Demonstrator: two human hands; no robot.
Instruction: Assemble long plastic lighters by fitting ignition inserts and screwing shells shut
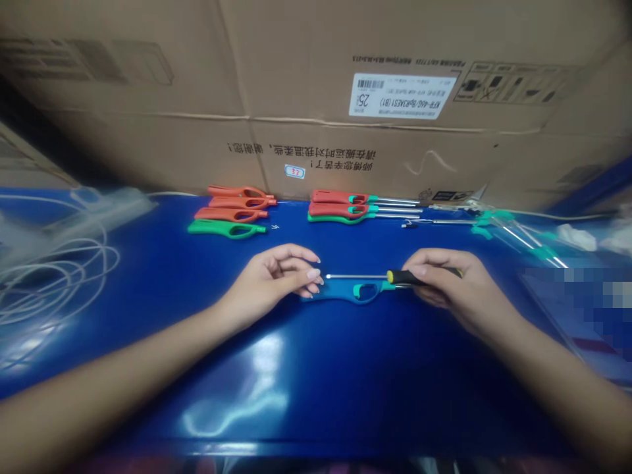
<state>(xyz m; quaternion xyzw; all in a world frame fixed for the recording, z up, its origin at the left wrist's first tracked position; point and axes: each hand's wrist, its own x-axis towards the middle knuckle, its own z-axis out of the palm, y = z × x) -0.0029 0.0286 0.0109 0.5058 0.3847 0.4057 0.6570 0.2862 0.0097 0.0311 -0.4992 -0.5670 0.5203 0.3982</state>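
In the head view my right hand (447, 275) is closed around a screwdriver (356, 276) with a black and yellow handle. Its metal shaft points left, towards the fingertips of my left hand (282, 275). Those fingers are pinched together near the tip; whatever sits between them is too small to make out. Just beneath the shaft lies a blue stick lighter (340, 291) with a teal trigger. Its left end is partly behind my left fingertips, and its metal tube runs behind my right hand.
Orange lighter shells (230, 214) and a green shell (227, 228) lie back left. Red and green lighters with metal tubes (340, 209) sit at back centre. Loose tubes with teal parts (523, 234) lie right. White cable (54, 276) coils left. A cardboard box (296, 79) stands behind.
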